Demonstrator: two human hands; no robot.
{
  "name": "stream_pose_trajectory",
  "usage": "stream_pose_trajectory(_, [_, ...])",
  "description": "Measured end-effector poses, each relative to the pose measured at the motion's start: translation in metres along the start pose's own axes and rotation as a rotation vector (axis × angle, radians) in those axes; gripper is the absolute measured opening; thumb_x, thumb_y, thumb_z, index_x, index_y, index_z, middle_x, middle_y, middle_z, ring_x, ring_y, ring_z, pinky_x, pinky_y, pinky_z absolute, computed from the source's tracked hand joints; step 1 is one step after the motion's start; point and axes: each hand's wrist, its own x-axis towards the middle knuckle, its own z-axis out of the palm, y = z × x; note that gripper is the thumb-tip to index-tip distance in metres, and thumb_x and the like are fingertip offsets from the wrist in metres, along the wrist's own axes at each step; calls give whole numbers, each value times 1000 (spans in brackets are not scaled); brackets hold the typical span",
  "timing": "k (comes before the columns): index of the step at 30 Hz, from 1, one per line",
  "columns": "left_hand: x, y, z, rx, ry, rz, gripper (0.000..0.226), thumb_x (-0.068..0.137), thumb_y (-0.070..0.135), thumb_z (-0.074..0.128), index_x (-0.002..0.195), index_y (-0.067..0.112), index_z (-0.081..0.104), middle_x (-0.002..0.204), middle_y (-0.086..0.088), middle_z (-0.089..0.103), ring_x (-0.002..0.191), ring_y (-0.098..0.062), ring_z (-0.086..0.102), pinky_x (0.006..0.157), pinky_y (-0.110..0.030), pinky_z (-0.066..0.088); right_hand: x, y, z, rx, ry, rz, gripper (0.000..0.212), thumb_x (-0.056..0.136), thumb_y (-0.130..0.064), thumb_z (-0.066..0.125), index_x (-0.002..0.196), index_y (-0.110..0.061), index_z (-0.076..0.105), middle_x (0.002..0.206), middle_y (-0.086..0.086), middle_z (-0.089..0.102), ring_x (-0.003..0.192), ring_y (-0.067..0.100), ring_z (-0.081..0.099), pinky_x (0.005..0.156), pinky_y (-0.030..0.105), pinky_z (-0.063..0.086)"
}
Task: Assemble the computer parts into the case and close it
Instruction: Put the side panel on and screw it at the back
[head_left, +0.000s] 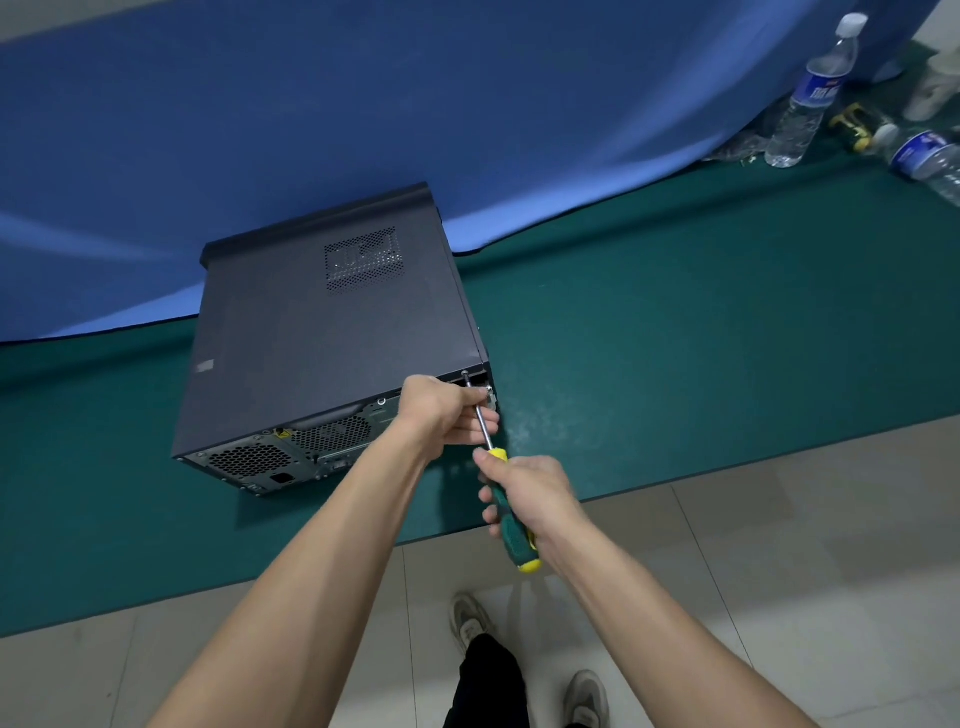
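Head view: closed case (332, 332) lies on the desk (675, 364). Right hand (530, 493) grips the screwdriver (511, 519) handle; left hand (447, 410) pinches its shaft at the case's rear corner.

Very little writing can be made out. The upright water bottle (813, 93) at the far right of the surface carries a blue label with large white characters and a small red band above them, but they are too blurred to read. The second water bottle (927, 158), lying on its side near it, has a blue and white label whose print is likewise illegible. On the rear panel of the computer case (322, 332) a small yellow sticker (281, 433) sits by the power supply grille; its marks cannot be read.
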Motion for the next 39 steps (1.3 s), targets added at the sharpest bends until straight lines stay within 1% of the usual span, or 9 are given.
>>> stream_pose_trajectory(5, [-7,-2,0,-105,-153,-65,26,99,18,47,81,3,59,56,-5,68,42,-10,62,41,-18,49,-4,-6,2,573,-360,221,35,84,-40,59,79,-5,58,52,-2,48,34,5,42,33,16,37])
stream_pose_trajectory(11, [-12,-1,6,-100,-125,-82,29,101,15,40,80,3,54,53,-8,66,40,-12,60,42,-20,51,-6,-3,8,-4,-23,42,45,94,-47,52,84,-5,63,52,0,52,34,12,47,38,18,39])
stream_pose_trajectory(17, [-15,-1,11,-132,-117,-61,30,103,19,34,82,7,53,54,-3,68,42,-9,61,46,-20,47,-14,-21,-7,481,-310,267,48,95,-46,48,91,1,59,49,-3,42,31,5,37,30,14,30])
stream_pose_trajectory(22, [-14,-1,14,-172,-71,-70,31,102,15,35,77,6,50,50,-6,65,36,-9,57,40,-17,47,-12,-16,-2,-37,-71,70,36,90,-40,62,77,-6,60,53,3,51,33,12,49,37,15,40])
stream_pose_trajectory(28, [-15,-4,18,-181,-60,-36,30,103,19,37,79,7,50,50,-3,66,37,-9,58,43,-20,46,-14,-16,-10,545,-333,266,47,93,-46,51,94,0,60,50,-2,46,33,5,42,31,15,35])
stream_pose_trajectory(31, [-14,-3,18,-175,-27,-48,29,102,16,39,76,7,50,47,-4,64,36,-11,58,38,-16,46,-16,-17,-9,186,-262,185,49,91,-54,52,94,-5,61,57,2,55,39,12,52,39,18,43])
stream_pose_trajectory(34, [-13,-3,18,-197,-29,-50,29,102,14,39,76,7,50,48,-5,64,38,-11,59,40,-18,47,-12,-21,1,-202,4,49,32,93,-43,56,84,-12,54,65,3,53,39,13,51,41,19,42])
stream_pose_trajectory(36, [-15,-2,19,-200,-46,-57,29,102,16,37,77,8,49,48,-4,64,36,-9,56,36,-16,43,-11,-22,0,-48,-18,88,30,95,-36,54,78,-12,54,59,1,49,35,10,44,38,17,37])
stream_pose_trajectory(39, [-15,1,18,-225,-82,-58,27,102,18,37,80,7,48,50,-4,65,42,-13,54,30,-14,27,-15,-30,-9,631,-368,343,34,94,-36,54,80,-4,55,49,-2,45,30,6,41,28,15,33])
